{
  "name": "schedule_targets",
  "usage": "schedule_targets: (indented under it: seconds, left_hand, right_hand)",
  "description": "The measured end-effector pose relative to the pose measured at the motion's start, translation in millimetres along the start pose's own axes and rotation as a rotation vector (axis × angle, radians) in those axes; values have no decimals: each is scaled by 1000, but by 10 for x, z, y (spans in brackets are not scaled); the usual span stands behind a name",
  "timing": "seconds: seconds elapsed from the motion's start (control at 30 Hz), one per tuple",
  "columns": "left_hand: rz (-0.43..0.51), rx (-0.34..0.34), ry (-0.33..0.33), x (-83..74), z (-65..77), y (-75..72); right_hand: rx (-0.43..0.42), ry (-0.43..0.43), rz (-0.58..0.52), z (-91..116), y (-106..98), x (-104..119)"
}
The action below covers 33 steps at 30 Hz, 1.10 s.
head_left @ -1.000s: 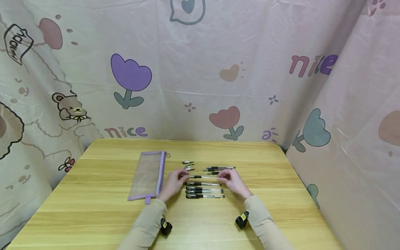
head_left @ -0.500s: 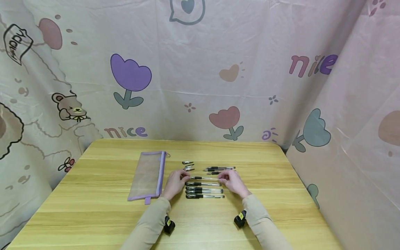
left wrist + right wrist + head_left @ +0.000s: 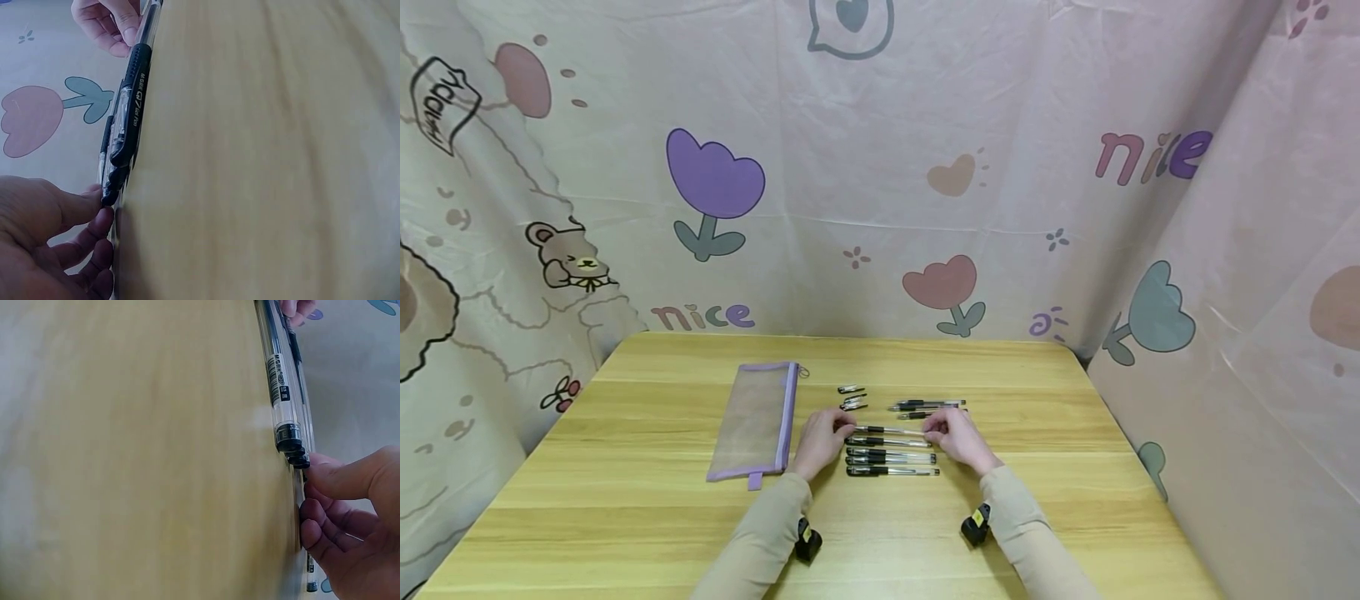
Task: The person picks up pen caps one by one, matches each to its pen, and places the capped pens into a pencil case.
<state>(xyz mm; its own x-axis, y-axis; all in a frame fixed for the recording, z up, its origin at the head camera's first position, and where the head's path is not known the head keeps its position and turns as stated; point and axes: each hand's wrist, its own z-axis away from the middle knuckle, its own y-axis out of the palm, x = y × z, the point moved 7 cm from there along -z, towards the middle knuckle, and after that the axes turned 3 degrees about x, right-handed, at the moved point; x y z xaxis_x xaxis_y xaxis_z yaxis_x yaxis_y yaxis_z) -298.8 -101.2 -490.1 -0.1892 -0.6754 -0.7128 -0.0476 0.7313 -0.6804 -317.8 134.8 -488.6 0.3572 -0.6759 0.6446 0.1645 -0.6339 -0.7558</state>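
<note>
Between my two hands lies a clear gel pen with a black grip (image 3: 891, 431), level and parallel to the row nearer me. My left hand (image 3: 822, 442) pinches its left end between thumb and fingers, and my right hand (image 3: 960, 440) pinches the right end. Just below it, several capped gel pens (image 3: 892, 472) lie side by side. In the left wrist view, a capped pen (image 3: 137, 94) stands out above my left thumb. Pen ends (image 3: 289, 434) show beside my right thumb in the right wrist view. The fingers partly hide the held pen's tips.
Loose pen caps (image 3: 852, 389) lie behind my left hand. Uncapped pens (image 3: 925, 404) lie behind my right hand. A mesh zip pouch with purple edging (image 3: 789, 417) lies flat at the left on the wooden table (image 3: 625, 500). A printed curtain (image 3: 850, 167) hangs behind.
The pen between my hands has shifted slightly towards me, closer to the row of capped pens. My left forearm moved a little right. The other pens, caps and pouch stayed put.
</note>
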Motion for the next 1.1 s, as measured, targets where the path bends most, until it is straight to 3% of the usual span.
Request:
schedule_targets:
  seconds: [0.23,0.6,0.83,1.1]
  left_hand:
    - [-9,6,-32,15,12,2]
    - [-9,9,-26,29,-2,6]
    - [39,17,-39,25,11,-4]
    - [96,4,-4,12,35,-60]
  right_hand:
    - [10,25,-13,4,5,-16]
    - [8,33,-26,-1,6,-28]
    - [11,56,-143,21,-10,-135]
    - [-121,105,-237,56,-165,-273]
